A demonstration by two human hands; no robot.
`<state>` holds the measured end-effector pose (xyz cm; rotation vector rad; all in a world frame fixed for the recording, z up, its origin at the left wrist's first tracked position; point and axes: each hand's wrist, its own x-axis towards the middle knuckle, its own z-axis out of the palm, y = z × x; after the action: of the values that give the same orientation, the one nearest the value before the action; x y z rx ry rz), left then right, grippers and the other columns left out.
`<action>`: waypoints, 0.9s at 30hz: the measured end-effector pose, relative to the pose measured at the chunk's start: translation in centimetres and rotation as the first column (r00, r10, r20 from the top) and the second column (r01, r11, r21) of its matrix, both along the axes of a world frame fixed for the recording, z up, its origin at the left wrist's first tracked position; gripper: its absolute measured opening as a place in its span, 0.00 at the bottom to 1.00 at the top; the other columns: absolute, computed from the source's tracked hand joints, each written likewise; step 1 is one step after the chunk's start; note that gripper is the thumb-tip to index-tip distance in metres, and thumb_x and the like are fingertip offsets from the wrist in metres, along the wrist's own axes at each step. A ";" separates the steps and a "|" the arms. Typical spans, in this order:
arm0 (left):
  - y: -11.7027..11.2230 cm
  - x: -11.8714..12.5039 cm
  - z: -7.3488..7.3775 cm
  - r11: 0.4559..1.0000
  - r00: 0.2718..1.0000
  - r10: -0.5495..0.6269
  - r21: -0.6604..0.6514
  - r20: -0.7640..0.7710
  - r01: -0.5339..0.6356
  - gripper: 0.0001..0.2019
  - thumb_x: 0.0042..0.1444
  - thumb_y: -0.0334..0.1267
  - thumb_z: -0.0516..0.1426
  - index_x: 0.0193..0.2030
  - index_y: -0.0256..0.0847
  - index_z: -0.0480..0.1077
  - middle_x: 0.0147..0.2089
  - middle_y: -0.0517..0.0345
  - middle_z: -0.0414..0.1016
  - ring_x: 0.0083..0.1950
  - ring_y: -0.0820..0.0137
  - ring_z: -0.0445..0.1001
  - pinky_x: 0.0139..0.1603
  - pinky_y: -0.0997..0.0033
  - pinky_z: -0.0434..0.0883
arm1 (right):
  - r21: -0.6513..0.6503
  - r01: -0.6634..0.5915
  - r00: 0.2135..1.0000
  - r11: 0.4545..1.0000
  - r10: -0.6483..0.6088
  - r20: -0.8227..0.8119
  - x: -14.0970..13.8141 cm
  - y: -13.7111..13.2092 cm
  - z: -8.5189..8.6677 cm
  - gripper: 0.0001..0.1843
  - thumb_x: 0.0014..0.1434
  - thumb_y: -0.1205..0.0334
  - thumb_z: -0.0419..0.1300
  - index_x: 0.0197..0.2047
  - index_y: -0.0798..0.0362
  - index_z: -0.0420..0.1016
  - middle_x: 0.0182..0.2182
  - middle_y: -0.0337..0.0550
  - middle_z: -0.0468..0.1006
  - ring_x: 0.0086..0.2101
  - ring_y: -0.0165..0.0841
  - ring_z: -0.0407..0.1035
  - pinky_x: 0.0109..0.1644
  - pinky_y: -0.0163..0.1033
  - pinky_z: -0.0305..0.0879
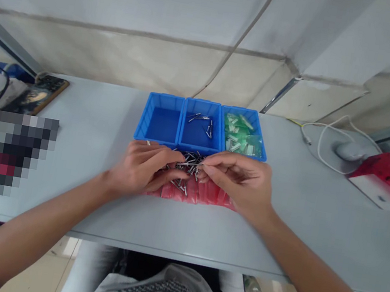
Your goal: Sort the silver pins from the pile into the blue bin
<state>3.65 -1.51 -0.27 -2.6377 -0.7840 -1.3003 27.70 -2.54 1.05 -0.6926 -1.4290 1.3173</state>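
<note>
A heap of slim silver metal pins that look like rivets (192,159) lies just in front of the blue bins, on top of several red plastic bags (193,191). My left hand (146,168) curves around the heap's left side, thumb and fingertips apart, with loose pins between and below them. From the right, my right hand (243,180) pinches thumb to index finger at the heap's edge. A small metal piece, probably one of the rivets, shows at that pinch; most of it is hidden.
Behind the hands stand three joined blue bins: a left bin (140,122) showing a bare floor, a middle bin (192,138) with several rivets, and a right bin holding green packets (244,134). White cables (324,143) and a red-and-white box (385,183) lie right. Clutter (45,91) lines the left.
</note>
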 end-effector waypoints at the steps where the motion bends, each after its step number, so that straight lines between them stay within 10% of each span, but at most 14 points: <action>1: 0.0 0.0 0.0 1.000 1.000 0.013 0.009 0.001 -0.013 0.07 0.67 0.39 0.63 0.46 0.39 0.72 0.30 0.62 0.79 0.27 0.75 0.76 0.30 0.74 0.68 | -0.010 -0.007 1.000 1.000 0.007 -0.007 0.0 0.0 -0.1 0.08 0.61 0.70 0.71 0.42 0.49 0.87 0.33 0.38 0.87 0.31 0.28 0.83 0.39 0.32 0.84; 8: 0.2 -0.4 0.5 1.000 1.000 0.012 -0.009 -0.010 -0.013 0.13 0.70 0.34 0.58 0.31 0.40 0.68 0.24 0.63 0.70 0.24 0.75 0.67 0.28 0.70 0.63 | -0.142 -0.077 0.997 0.987 0.077 -0.004 0.3 0.6 -0.4 0.03 0.62 0.66 0.72 0.40 0.52 0.85 0.33 0.40 0.87 0.31 0.30 0.83 0.39 0.34 0.84; 12: 0.3 -0.5 0.8 0.996 0.996 0.091 -0.006 -0.025 -0.092 0.13 0.66 0.31 0.61 0.29 0.40 0.67 0.22 0.65 0.67 0.23 0.76 0.63 0.27 0.70 0.61 | 0.162 0.016 0.965 0.987 -0.058 0.254 0.3 0.9 -0.7 0.03 0.65 0.66 0.68 0.43 0.53 0.83 0.34 0.41 0.85 0.31 0.29 0.80 0.36 0.35 0.81; 16: 0.5 -0.6 0.7 0.986 0.986 0.164 -0.019 -0.009 -0.164 0.14 0.66 0.29 0.60 0.28 0.40 0.66 0.22 0.66 0.64 0.23 0.76 0.60 0.27 0.69 0.59 | 0.688 -0.180 0.821 0.703 -0.278 0.499 0.2 0.9 -1.3 0.10 0.68 0.71 0.63 0.50 0.55 0.83 0.43 0.48 0.85 0.40 0.34 0.78 0.45 0.43 0.79; 19: 0.6 -0.5 0.5 0.985 0.985 0.172 -0.012 -0.026 -0.172 0.16 0.65 0.29 0.61 0.27 0.41 0.64 0.22 0.66 0.62 0.23 0.76 0.58 0.27 0.69 0.59 | 0.775 -0.389 0.694 0.499 -0.395 0.602 0.1 0.8 -1.8 0.12 0.69 0.72 0.61 0.53 0.56 0.82 0.44 0.48 0.85 0.41 0.37 0.75 0.44 0.45 0.77; 27: 0.5 -0.3 0.2 0.985 0.983 0.170 0.015 -0.065 -0.169 0.18 0.65 0.30 0.61 0.25 0.41 0.62 0.21 0.67 0.60 0.24 0.76 0.56 0.26 0.69 0.58 | 0.789 -0.467 0.601 0.400 -0.511 0.614 0.0 0.8 -1.9 0.12 0.70 0.73 0.59 0.53 0.59 0.81 0.39 0.47 0.82 0.39 0.37 0.73 0.41 0.43 0.74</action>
<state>3.34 -1.01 -0.05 -2.5274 -0.9656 -1.1641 27.70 -1.69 -0.80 -0.4769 -2.5547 -0.2012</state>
